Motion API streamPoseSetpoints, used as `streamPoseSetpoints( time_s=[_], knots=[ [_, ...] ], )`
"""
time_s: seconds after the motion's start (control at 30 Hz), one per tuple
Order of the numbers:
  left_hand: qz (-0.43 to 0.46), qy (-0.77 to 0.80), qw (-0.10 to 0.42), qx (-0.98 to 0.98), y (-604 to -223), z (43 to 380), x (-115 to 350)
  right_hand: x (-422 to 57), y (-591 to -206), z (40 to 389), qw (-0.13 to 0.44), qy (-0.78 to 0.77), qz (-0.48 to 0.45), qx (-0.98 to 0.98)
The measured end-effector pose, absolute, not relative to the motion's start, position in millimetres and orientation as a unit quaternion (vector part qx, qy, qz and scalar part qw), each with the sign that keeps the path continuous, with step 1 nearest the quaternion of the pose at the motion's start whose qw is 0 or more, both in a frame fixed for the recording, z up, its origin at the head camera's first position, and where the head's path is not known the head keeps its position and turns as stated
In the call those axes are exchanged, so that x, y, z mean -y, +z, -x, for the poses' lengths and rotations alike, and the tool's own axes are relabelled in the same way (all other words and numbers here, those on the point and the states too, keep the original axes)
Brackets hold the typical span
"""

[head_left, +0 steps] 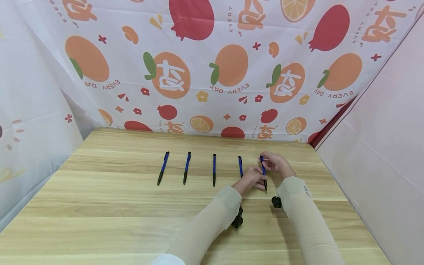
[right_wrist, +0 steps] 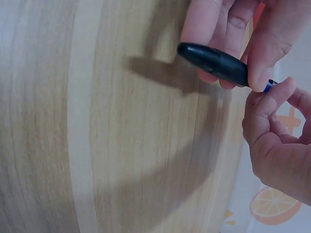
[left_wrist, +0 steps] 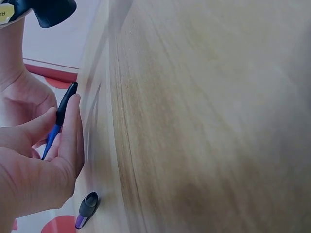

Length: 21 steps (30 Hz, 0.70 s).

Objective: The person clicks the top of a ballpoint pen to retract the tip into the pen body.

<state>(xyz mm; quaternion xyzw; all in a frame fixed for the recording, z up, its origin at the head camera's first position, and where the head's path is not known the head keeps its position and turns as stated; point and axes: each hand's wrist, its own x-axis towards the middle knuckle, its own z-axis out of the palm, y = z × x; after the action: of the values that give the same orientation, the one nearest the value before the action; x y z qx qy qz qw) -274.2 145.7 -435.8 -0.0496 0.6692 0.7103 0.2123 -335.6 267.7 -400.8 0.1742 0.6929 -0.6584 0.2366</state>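
Note:
A blue pen with a black grip point(head_left: 264, 171) is held between both hands at the right of the row, lifted off the table in the wrist views. My left hand point(head_left: 251, 177) pinches its black grip end point(right_wrist: 218, 65) between thumb and fingers. At the far end, the fingers of my right hand point(head_left: 277, 164) are curled about the blue barrel near the clip; in the right wrist view that hand point(right_wrist: 279, 145) covers most of the blue part. Just left of my left hand lies another blue pen point(head_left: 240, 165), its lower end hidden by the hand.
Three more blue and black pens, the leftmost point(head_left: 163, 168), a second point(head_left: 187, 168) and a third point(head_left: 214, 170), lie spaced out on the wooden table point(head_left: 132, 213). A fruit-print cloth point(head_left: 205, 73) hangs behind the table, and a pale wall point(head_left: 381, 147) stands at the right.

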Motion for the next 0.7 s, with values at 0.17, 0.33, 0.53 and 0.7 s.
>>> streamPoseSetpoints(
  time_s=[0.17, 0.33, 0.53, 0.7],
  knots=[
    [0.048, 0.711, 0.210, -0.669, -435.8, 274.5, -147.7, -265.6, -389.7, 328.4, 0.239, -0.656, -0.179, -0.694],
    [0.039, 0.703, 0.196, -0.683, -436.8, 276.0, -150.1, -264.8, -390.7, 328.9, 0.222, -0.646, -0.180, -0.708],
    [0.028, 0.644, 0.155, -0.749, -440.3, 279.6, -156.4, -263.9, -404.9, 338.6, 0.198, -0.636, -0.170, -0.726],
    [0.029, 0.532, 0.101, -0.840, -436.5, 276.5, -163.7, -280.3, -448.5, 371.2, 0.192, -0.632, -0.173, -0.731]
  ],
)
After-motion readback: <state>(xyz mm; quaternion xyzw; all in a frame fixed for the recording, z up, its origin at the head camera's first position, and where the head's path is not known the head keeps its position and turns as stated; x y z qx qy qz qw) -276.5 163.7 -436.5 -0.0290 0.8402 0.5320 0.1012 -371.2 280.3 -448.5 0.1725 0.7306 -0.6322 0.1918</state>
